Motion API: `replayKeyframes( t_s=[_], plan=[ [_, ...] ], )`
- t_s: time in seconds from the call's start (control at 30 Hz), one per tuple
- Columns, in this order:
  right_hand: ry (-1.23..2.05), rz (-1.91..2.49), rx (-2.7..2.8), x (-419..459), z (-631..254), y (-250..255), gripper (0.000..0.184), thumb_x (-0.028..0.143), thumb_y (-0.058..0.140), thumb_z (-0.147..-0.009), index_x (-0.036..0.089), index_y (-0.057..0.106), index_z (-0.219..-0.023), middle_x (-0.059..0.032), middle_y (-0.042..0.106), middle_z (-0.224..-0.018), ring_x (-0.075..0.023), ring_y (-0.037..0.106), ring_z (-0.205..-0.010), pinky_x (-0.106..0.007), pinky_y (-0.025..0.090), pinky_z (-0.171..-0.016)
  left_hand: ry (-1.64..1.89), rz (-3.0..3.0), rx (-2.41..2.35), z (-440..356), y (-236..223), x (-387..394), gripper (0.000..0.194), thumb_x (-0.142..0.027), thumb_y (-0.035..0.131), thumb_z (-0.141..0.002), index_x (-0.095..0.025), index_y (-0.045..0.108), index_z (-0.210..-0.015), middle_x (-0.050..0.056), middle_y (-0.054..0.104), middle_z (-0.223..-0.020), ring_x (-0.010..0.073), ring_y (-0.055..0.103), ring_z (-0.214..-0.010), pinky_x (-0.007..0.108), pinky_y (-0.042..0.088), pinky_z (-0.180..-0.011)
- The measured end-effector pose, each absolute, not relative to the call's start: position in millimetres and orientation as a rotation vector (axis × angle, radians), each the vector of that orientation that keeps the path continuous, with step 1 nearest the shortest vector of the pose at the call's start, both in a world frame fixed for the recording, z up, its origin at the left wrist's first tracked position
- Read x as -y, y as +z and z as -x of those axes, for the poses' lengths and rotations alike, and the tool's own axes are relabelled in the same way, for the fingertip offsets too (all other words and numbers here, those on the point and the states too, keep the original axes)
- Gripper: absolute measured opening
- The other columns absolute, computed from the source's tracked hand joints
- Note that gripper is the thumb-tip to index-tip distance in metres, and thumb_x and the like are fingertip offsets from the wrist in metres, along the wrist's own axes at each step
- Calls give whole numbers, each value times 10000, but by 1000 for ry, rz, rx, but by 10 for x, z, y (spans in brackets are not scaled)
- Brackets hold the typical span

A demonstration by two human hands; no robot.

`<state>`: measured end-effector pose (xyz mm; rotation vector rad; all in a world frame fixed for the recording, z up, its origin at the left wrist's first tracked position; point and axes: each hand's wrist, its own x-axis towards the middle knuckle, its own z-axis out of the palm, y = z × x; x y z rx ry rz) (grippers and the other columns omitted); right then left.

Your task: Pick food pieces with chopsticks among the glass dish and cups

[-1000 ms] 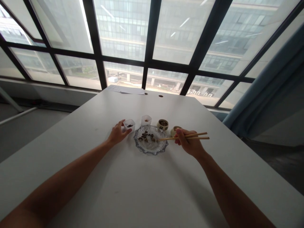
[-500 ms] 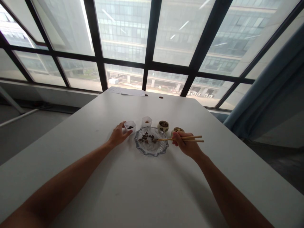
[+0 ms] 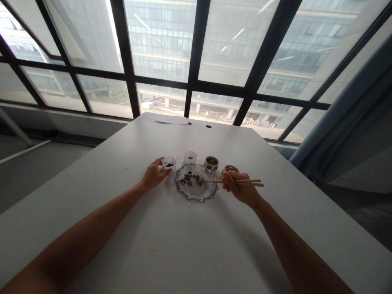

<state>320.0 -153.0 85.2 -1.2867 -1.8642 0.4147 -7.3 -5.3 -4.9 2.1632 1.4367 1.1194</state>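
My left hand (image 3: 153, 173) curls round the left side of a small white plastic cup (image 3: 173, 168) that has some dark pieces in it. A pair of wooden chopsticks (image 3: 251, 182) is held in my right hand (image 3: 240, 187). Their tips reach into a clear glass dish (image 3: 199, 196) with a scalloped rim, touching or very close to small dark pieces (image 3: 190, 178) there; whether a piece is pinched I cannot tell. Just behind my right fingers stands a small pale pot (image 3: 232, 168) holding yellowish pieces, partly hidden by that hand.
Behind the dish stand a second white cup (image 3: 190, 157) with a little reddish-brown content and a pale pot with dark markings (image 3: 211, 166). Papers (image 3: 163, 118) lie at the far edge of the white table (image 3: 183, 245). Windows rise beyond, and a blue curtain (image 3: 343, 106) hangs at the right.
The whole view has shifted very slightly. Both hands, the chopsticks and the cups keep nearly the same places relative to each other.
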Motion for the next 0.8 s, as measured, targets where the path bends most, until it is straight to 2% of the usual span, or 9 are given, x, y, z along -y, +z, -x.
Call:
replayKeyframes(
  t_s=[0.13,0.37,0.53,0.67,0.8],
  plan=[
    [440,1260,1810,1526,-3184,829,501,570,475,-969,192,619,-672,-32,625,-552,-136,574,-453,-251,451,-426,1145,-2164,-1428,71,-52,55,690,-528,679,-775,-152,503,-1326,145,666,-1134,300,640,-1067,450,488,-957],
    [706,1071,1144,1447,-3042,807,573,725,574,-832,174,616,-680,-33,605,-472,-138,526,-343,-236,402,-320,1309,-2208,-1242,54,-60,70,598,-386,747,-723,-211,516,-1246,97,652,-1195,262,618,-1102,433,487,-982],
    [807,1007,1039,1417,-3006,815,570,723,650,-772,164,622,-670,-32,598,-459,-137,531,-344,-221,399,-308,1326,-2216,-1224,52,-74,62,584,-377,759,-713,-215,522,-1222,95,652,-1187,265,618,-1093,448,498,-970],
    [785,1001,1043,1435,-2951,785,571,729,625,-787,171,611,-671,-27,593,-452,-138,514,-325,-230,389,-298,1332,-2204,-1225,48,-57,75,577,-382,763,-705,-212,528,-1204,93,656,-1175,263,624,-1091,442,503,-965],
    [555,1018,1188,1490,-2743,724,518,671,532,-893,188,619,-726,-31,639,-523,-141,549,-378,-249,442,-361,1275,-2128,-1225,46,-29,93,587,-421,752,-710,-211,511,-1202,85,672,-1132,238,656,-1016,397,531,-891]
  ],
)
